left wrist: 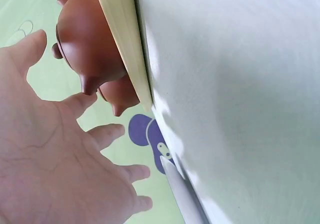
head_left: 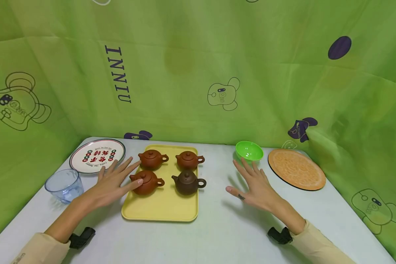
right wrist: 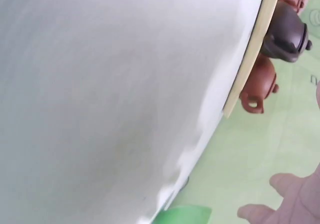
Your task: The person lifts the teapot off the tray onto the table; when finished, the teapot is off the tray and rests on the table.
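A yellow tray (head_left: 158, 209) bears three reddish-brown teapots, at back left (head_left: 152, 160), back right (head_left: 187, 160) and front left (head_left: 147, 185), plus a dark brown teapot (head_left: 186, 184) at front right. Over the tray's left side, my left hand (head_left: 110, 185) spreads its fingers, holding nothing; its thumb overlaps the front left teapot in the head view. In the left wrist view that teapot (left wrist: 87, 34) shows beyond the fingers. My right hand (head_left: 259, 189) is spread above the table right of the tray, its fingertips nearest a green bowl (head_left: 249, 151), with nothing held.
At the back left lies a white plate (head_left: 102, 152) with red lettering, and a clear bluish glass bowl (head_left: 64, 187) stands in front of it. A round orange-brown mat (head_left: 297, 169) lies at the right. Green printed cloth (head_left: 184, 73) hangs around the white table (head_left: 224, 234).
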Demonstrator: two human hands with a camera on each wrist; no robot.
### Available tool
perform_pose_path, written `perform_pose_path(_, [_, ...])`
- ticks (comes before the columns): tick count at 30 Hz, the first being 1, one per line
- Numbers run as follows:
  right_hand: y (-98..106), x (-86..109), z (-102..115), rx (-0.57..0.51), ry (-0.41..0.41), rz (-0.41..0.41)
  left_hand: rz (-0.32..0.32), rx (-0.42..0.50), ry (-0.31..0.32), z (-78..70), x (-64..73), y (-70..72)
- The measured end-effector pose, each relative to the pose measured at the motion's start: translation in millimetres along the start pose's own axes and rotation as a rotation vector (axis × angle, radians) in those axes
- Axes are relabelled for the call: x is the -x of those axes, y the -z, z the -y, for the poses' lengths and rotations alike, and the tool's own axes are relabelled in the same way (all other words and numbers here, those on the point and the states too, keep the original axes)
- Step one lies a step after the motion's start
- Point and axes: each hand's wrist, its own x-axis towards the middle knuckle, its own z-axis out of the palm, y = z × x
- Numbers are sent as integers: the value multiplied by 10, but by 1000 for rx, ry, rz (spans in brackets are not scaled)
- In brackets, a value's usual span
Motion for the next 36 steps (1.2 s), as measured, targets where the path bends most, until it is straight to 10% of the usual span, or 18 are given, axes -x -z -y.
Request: perform_pose_path(36, [-191, -186, 530, -294, 142, 133, 142, 172, -106, 218, -61, -58])
